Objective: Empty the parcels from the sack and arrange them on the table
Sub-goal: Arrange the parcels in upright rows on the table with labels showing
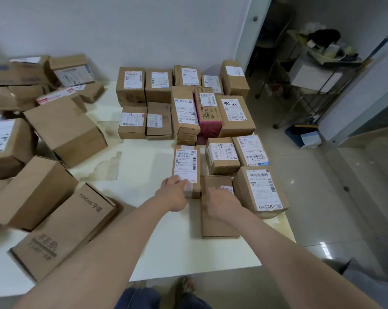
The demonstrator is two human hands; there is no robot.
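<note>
Item: narrow labelled parcel (186,169). Lies flat on the table (141,170), label up, directly ahead of the left hand (172,194). Its far end sits just short of the arranged rows (235,114).

Left hand: fingers curled over the parcel's near left corner, gripping it.

Right hand (219,200): lies on top of the plain brown parcel (217,221), which sits under and behind it, just beside the narrow one. The hand is blurred, so I cannot tell whether its fingers are spread or pinching.

Beside the right hand, on its outer side: large labelled parcel (262,190), at the table's edge.

Beyond both hands: arranged rows, labels up, parcels touching side to side.

Well out from the left hand, on its outer side: loose heap (64,128) of tilted, unsorted parcels.

Sack: not in view.

Step in hand, by judgement: arranging. The emptying looks done, and a new near row is being squared up.

Next move, by judgement: slide the narrow parcel flush with its neighbours and keep its label up. Then reach across to the loose heap for another. The gap beside it is tight, so a careless push could knock the row out of line.
</note>
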